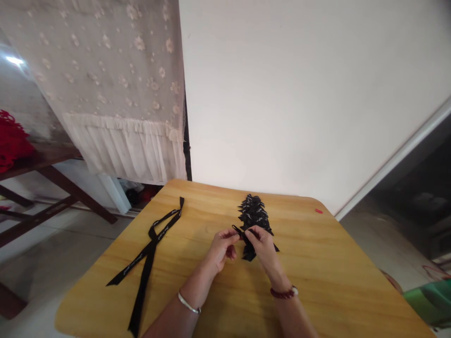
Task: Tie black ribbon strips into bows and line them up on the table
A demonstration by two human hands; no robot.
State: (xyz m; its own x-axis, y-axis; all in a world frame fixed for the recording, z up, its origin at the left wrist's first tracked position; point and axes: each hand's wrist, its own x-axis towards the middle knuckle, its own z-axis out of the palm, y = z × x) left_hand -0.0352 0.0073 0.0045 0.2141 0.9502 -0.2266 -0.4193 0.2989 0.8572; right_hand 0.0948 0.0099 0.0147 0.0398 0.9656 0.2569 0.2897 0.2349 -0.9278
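Observation:
My left hand (222, 249) is closed in a pinch on a black ribbon (237, 229), and a small loop of it sticks up past the fingertips. Close beside it, my right hand (262, 245) pinches the same ribbon between thumb and fingers. Just beyond both hands lies a row of black ribbon bows (252, 210) with white marks, overlapping one another. Part of that row is hidden behind my right hand. To the left, long loose black ribbons (152, 244) with white lettering lie crossed on the table.
The wooden table (334, 281) has rounded corners and stands against a white wall (282, 94). A small red piece (319, 211) lies near its far right corner. At left are a lace curtain (123, 70) and a dark wooden stand (70, 188) bearing red material (14, 143).

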